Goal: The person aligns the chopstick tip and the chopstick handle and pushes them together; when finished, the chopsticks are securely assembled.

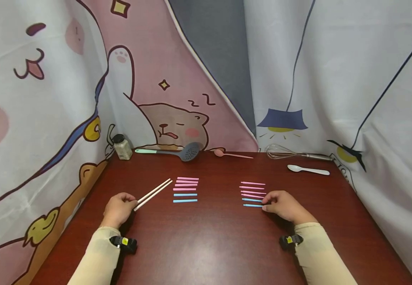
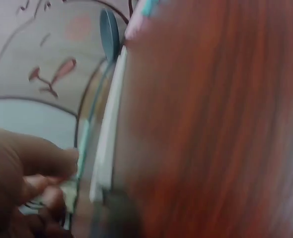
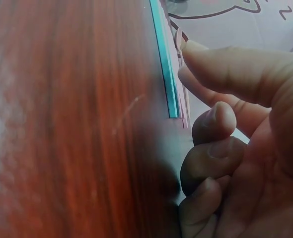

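Nearest of all, two cream sleeves (image 1: 93,259) reach over the red-brown surface (image 1: 206,237). The pair of white chopsticks (image 1: 153,195) slants from near left to far right, near ends just right of the left hand (image 1: 120,208), whose loosely bent fingers show no grip, though I can't tell whether they touch. At right, slim blue sticks (image 1: 252,205) lie crosswise, right ends beside the right hand (image 1: 284,206), its fingers slightly apart, apparently holding nothing.

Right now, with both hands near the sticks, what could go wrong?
The right hand is near blue sticks lying close to pink ones, so it might nudge several together. The left hand is beside the pale chopsticks; a careless brush could roll or spread them.
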Motion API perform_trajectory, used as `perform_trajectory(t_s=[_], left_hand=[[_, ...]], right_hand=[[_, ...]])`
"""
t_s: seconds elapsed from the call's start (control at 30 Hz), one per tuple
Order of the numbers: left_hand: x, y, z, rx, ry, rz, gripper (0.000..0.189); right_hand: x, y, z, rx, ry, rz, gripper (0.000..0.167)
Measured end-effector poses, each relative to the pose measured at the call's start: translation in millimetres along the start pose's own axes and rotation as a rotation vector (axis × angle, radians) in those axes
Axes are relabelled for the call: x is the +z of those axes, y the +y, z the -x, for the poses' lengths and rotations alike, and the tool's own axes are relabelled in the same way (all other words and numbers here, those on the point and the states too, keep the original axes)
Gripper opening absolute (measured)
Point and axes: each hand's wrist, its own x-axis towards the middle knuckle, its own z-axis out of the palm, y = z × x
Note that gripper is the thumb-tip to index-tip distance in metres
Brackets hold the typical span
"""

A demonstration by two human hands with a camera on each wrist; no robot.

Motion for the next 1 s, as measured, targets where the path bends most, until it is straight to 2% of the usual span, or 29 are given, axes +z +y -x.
perform_trajectory(t_s=[0.1,0.17,0.3,0.53,0.77,1.0], left_hand=[[7.9,16.1,1.7,0.122,0.005,0.077,0.013],[14.1,27.7,3.8,0.200,-0.028,0.121,0.013],[27.8,45.2,3.4,0.286,-0.096,0.149,0.014],[50.5,56.3,-1.7,0.314,-0.174,0.105,0.013],[66.9,64.2,-4.9,0.335,-0.256,0.078,0.010],[74.9,66.4,-6.3,0.340,-0.275,0.021,0.008]], right_hand=[[0.0,0.0,0.2,0.006,0.000,0.000,0.013],[-0.6,-0.8,1.0,0.009,0.002,0.006,0.012],[-2.0,-2.1,2.4,0.019,0.009,0.017,0.011],[-3.7,-4.5,3.7,0.036,0.011,0.028,0.009],[-5.1,-5.5,5.4,0.050,0.014,0.051,0.008],[-5.2,-4.0,3.2,0.045,0.008,0.044,0.008]])
